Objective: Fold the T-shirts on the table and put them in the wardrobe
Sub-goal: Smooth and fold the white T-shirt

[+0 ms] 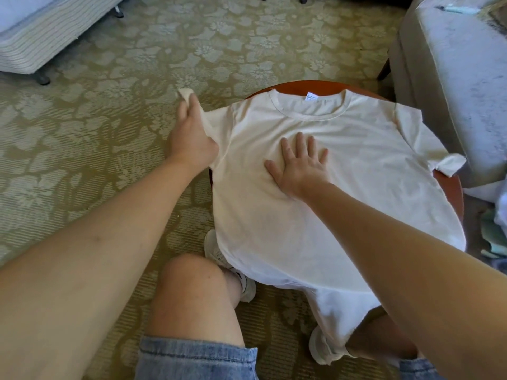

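A cream T-shirt [356,165] lies spread face up over a small round reddish-brown table [454,193], collar at the far side, hem hanging over the near edge. My left hand [189,133] grips the shirt's left sleeve and holds it out past the table's left edge, with the sleeve end poking out above the fingers. My right hand [299,163] lies flat with spread fingers on the chest of the shirt, pressing it down. The right sleeve droops over the table's right side. A white garment [337,311] hangs below the cream shirt at the near edge.
A grey upholstered armchair [452,91] stands close at the right, with pale clothes [496,229] heaped by its base. A bed corner [41,37] sits at the far left. Patterned carpet [109,133] covers the floor. My knees and white shoes are under the table's near side.
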A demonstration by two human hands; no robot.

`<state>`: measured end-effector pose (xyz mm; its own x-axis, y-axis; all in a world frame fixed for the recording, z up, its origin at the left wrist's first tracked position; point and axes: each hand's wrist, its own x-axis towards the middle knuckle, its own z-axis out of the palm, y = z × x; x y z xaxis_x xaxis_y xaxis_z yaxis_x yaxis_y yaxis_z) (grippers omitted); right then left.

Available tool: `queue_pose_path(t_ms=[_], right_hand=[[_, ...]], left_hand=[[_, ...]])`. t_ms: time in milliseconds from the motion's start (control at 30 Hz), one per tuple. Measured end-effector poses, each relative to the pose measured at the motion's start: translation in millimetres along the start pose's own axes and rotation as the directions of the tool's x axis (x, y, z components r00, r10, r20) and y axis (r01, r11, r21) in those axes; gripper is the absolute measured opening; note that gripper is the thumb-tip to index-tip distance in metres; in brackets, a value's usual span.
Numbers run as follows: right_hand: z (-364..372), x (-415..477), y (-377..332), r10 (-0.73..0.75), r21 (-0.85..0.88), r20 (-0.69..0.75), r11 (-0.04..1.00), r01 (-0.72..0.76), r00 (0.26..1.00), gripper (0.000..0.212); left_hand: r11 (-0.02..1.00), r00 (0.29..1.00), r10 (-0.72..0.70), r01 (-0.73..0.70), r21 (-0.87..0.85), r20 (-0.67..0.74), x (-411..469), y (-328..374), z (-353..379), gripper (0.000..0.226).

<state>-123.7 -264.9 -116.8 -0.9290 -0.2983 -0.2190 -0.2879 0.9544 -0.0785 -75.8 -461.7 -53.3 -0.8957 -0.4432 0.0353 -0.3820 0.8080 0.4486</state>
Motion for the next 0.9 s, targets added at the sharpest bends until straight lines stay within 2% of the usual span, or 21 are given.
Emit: queue_pose_path(t_ms=[100,167,233,267,333,400,500,633,900], right_hand=[[-3.0,2.8,-1.2,-0.019,0.01,0.049,1.0,0.018,0.999,0.081],[-11.8,4.1,5.6,-0.057,0.079,0.11,0.996,0.048,0.992,0.081],[-23.5,0.3,21.4,-0.041,0.158,0.102,0.987,0.024,0.994,0.076],[-28.3,-3.5,31.1,-0.004,0.162,0.075,0.987,-0.008,0.997,0.073],[-33.4,-13.4,49.8,0.044,0.12,0.044,0.992,-0.049,0.998,0.073],[-30.8,-22.3,66.4,0.051,0.107,0.054,0.993,-0.057,0.997,0.076],[-15.3,-31.6,84.7,0.085,0.123,0.056,0.988,-0.092,0.995,0.077],[4.1,-41.4,86.6,0.119,0.096,-0.056,0.989,-0.113,0.991,0.075],[7.8,-54.5,81.9,0.143,0.143,-0.055,0.981,-0.134,0.988,0.077]], left_hand=[[0.969,0.968,0.232,-0.239,0.06,0.099,-4.3,22.7,2.6,0.087],[0.945,0.94,0.327,-0.325,-0.036,0.097,-11.9,35.4,13.1,0.089],[0.953,0.957,0.282,-0.271,-0.132,0.074,-21.2,44.6,31.4,0.083],[0.967,0.965,0.237,-0.224,-0.118,0.114,-26.5,47.0,42.4,0.078],[0.987,0.953,0.144,-0.159,0.033,0.268,-37.3,48.9,65.5,0.071],[0.968,0.936,0.094,-0.166,0.189,0.34,-44.6,48.8,82.8,0.071],[0.944,0.941,0.093,-0.187,0.271,0.325,-44.9,48.7,91.2,0.076],[0.938,0.947,0.105,-0.196,0.286,0.304,-38.9,41.6,87.8,0.081],[0.922,0.941,0.144,-0.24,0.304,0.305,-38.4,33.1,84.7,0.092]])
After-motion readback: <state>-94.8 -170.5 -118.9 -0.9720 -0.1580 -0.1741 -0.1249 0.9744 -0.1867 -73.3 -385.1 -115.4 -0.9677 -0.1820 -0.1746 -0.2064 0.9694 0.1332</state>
